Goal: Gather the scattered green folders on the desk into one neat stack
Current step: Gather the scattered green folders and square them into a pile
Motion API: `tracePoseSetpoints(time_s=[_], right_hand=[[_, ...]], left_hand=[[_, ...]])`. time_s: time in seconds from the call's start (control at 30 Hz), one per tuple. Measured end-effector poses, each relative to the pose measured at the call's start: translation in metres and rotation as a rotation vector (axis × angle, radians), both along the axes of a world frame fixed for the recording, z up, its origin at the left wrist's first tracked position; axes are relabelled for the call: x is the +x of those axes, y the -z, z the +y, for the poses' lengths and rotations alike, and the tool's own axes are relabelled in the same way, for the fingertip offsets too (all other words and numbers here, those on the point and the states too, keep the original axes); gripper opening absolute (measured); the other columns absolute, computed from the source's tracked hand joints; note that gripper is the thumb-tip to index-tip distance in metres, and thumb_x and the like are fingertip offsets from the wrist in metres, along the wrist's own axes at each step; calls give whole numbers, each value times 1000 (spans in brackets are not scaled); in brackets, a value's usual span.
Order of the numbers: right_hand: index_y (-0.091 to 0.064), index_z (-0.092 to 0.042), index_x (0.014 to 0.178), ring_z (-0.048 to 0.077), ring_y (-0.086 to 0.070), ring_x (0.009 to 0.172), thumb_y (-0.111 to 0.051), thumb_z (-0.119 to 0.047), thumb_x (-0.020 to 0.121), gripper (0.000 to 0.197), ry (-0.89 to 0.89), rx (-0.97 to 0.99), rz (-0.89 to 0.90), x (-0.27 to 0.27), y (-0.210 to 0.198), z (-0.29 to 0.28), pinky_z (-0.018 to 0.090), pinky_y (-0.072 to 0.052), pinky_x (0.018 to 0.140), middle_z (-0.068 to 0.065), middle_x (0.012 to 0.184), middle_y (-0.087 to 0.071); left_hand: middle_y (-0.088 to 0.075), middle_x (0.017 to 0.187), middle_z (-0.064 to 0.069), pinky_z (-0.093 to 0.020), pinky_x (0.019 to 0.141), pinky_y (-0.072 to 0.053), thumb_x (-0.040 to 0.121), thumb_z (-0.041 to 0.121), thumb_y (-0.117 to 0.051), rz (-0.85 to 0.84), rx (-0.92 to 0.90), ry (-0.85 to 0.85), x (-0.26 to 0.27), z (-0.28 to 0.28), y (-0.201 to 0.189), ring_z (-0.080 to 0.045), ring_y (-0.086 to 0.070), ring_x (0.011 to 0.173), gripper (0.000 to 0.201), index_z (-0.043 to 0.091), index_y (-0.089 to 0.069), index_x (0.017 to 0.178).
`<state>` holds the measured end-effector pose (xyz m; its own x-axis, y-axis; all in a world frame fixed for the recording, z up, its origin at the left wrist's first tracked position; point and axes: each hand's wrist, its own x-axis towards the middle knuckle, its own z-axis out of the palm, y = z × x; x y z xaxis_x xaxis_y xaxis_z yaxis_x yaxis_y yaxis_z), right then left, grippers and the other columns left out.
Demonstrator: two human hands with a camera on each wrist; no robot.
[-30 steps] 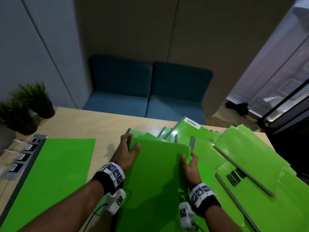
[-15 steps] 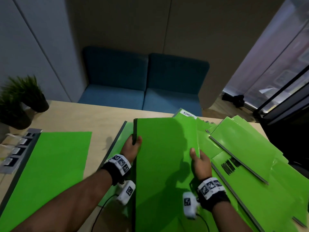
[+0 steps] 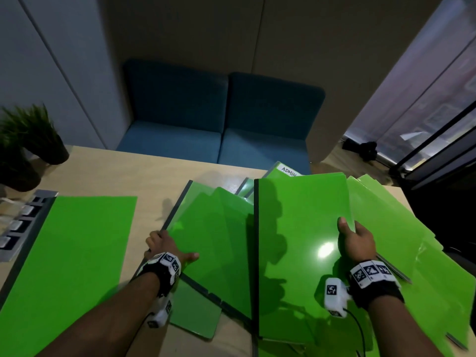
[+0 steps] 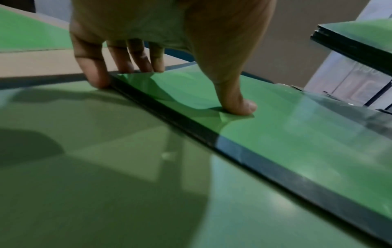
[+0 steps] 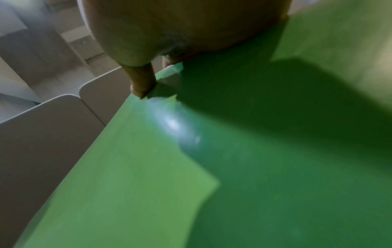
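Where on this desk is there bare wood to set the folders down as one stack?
Bare desk lies along the far edge, between the potted plants and the fanned folders, and in a strip between the lone folder and the left hand. The right half is crowded with overlapping folders around the right hand.

- My head camera looks forward and down at the desk [image 3: 108, 171] from high up. It sees both hands and the blue sofa [image 3: 219, 119] behind the desk.
- My left wrist camera sits very low, close over the desk, looking along the left hand [image 4: 148, 42].
- My right wrist camera sits close behind the right hand [image 5: 180, 28].
- All three views share the green folders [image 3: 301, 240] on the desk.
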<state>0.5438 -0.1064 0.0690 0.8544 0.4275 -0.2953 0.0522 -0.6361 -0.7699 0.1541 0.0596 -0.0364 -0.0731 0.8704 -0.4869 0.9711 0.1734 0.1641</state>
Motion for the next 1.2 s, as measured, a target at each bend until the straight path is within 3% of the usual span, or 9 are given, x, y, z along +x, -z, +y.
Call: tracePoseSetpoints(time_s=[0.4,0.57,0.67,0.77,0.83,0.9,0.97,1.07,1.2], right_hand=[[-47,-7,141,40,-49,128,-56,-41,95,58,11,-21,20,-2,11,-10,51,-34,110,18,141,-52],[-52,-19,137,34,-55,123,-52,-88,62,103,19,-59,26,7,41,-19,56,-39,106,10,137,-58],[-57,-17,133,35,-59,115,-52,-79,71,88,32,-81,39,16,56,-20,56,-42,102,12,130,-62],[-55,-17,134,36,-57,118,-51,-77,70,88,45,-56,67,8,46,-21,57,-41,103,12,133,-60],[-52,-18,136,36,-55,122,-55,-78,70,89,66,-26,85,8,48,-21,59,-39,104,11,138,-57],[-52,-19,136,36,-53,123,-57,-70,78,77,92,31,99,2,42,-16,59,-38,104,12,138,-56],[-52,-16,138,37,-51,125,-53,-62,84,70,85,36,71,-3,38,-11,57,-37,106,13,139,-54],[-50,-13,139,38,-50,127,-51,-66,83,78,72,7,74,-11,38,-3,57,-35,108,14,141,-53],[-48,-14,141,36,-48,130,-53,-73,77,87,41,19,84,-15,35,-1,56,-34,109,12,144,-50]], left_hand=[[-34,139,-16,-47,101,-41,49,59,-86,-175,-48,68,23,9,-16,-37,-34,131,110,15,-29,132],[-43,141,-21,-49,101,-44,50,61,-85,-164,-194,68,27,21,-17,-41,-44,128,122,13,-20,141],[-41,148,-13,-43,100,-46,71,53,-75,-201,-235,176,14,36,-23,-33,-48,128,102,18,-20,149],[-50,141,-8,-35,73,-55,72,32,-83,-517,-131,78,-3,50,-44,-28,-60,108,83,18,-41,142],[-66,105,-6,-28,57,-53,60,34,-89,-853,72,-222,-15,58,-60,-18,-63,74,80,11,-56,129],[-72,84,-7,-24,54,-53,60,40,-87,-1198,163,-553,-25,62,-70,-15,-64,56,80,0,-59,123],[-73,95,-19,-31,60,-57,74,36,-75,-1480,-17,-737,-18,50,-74,-22,-72,66,65,-4,-58,122],[-70,100,-16,-29,76,-51,89,20,-65,-1200,36,-701,10,22,-70,-28,-69,93,29,6,-57,112],[-57,118,-13,-34,85,-42,89,12,-65,-1071,365,-661,4,38,-90,-30,-54,105,46,-2,-47,129]])
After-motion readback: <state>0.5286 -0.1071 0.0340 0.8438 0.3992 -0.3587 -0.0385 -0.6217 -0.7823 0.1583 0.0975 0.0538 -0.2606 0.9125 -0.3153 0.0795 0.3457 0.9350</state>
